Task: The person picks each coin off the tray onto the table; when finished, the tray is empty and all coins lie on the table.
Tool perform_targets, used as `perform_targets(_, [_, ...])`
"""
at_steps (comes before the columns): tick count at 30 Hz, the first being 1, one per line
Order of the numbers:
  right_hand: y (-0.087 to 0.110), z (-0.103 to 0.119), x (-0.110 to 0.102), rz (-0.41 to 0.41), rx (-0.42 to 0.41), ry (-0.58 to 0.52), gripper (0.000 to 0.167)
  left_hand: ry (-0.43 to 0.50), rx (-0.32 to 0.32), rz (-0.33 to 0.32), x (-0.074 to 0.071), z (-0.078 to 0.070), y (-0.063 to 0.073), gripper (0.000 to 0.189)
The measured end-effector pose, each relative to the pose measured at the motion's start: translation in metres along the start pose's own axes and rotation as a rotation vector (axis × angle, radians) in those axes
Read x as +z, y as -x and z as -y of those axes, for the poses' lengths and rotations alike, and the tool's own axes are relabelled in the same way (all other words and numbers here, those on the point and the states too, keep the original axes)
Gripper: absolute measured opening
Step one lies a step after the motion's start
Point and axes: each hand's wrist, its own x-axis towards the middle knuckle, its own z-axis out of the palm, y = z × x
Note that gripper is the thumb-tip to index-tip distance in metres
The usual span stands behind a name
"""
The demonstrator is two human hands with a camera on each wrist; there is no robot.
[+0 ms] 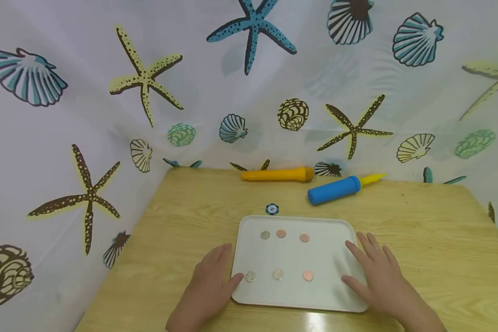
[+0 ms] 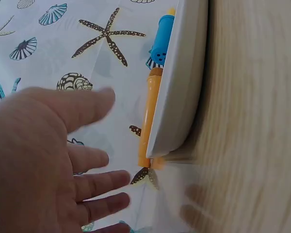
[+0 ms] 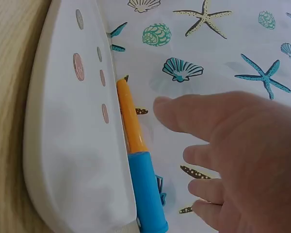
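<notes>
A white rectangular tray (image 1: pixel 292 295) lies on the table with several coins on it in two rows. The back row has a silver coin (image 1: pixel 265 234) and two copper ones, one being the copper coin (image 1: pixel 305 237) at its right end. In the front row are two silver coins and a copper coin (image 1: pixel 308 275). My left hand (image 1: pixel 210 282) hovers at the tray's left edge, fingers spread, its thumb over the rim near a silver coin (image 1: pixel 250 276). Over the right edge, my right hand (image 1: pixel 379 274) is spread too. Neither hand holds anything, as both wrist views show.
Just behind the tray lies a blue-and-white poker chip (image 1: pixel 272 209). Farther back are an orange tube-shaped object (image 1: pixel 277 174) and a blue hand pump (image 1: pixel 334 190) with a yellow nozzle. A white cloth (image 1: pixel 249 97) printed with shells and starfish hangs behind the wooden table (image 1: pixel 178 216).
</notes>
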Motion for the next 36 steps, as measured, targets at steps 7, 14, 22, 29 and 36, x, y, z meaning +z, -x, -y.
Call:
perform_targets(7, [-0.039, 0.005, 0.006, 0.081, 0.133, -0.262, 0.048, 0.165, -0.051, 0.010, -0.004, 0.005, 0.000, 0.043])
perform_targets(14, [-0.086, 0.010, 0.020, 0.147, 0.267, -0.428, 0.034, 0.317, -0.099, 0.048, 0.002, 0.010, -0.001, 0.034])
perform_targets(22, [-0.114, 0.009, 0.042, 0.213, 0.348, -0.505, 0.033, 0.368, -0.132, 0.063, 0.005, 0.015, -0.003, 0.034])
perform_targets(29, [-0.117, 0.008, 0.051, 0.210, 0.348, -0.492, 0.041, 0.385, -0.159, 0.078, 0.006, 0.014, -0.004, 0.031])
perform_targets(36, [-0.124, 0.010, 0.054, 0.191, 0.310, -0.436, 0.033, 0.391, -0.124, 0.076, 0.006, 0.019, -0.007, 0.029])
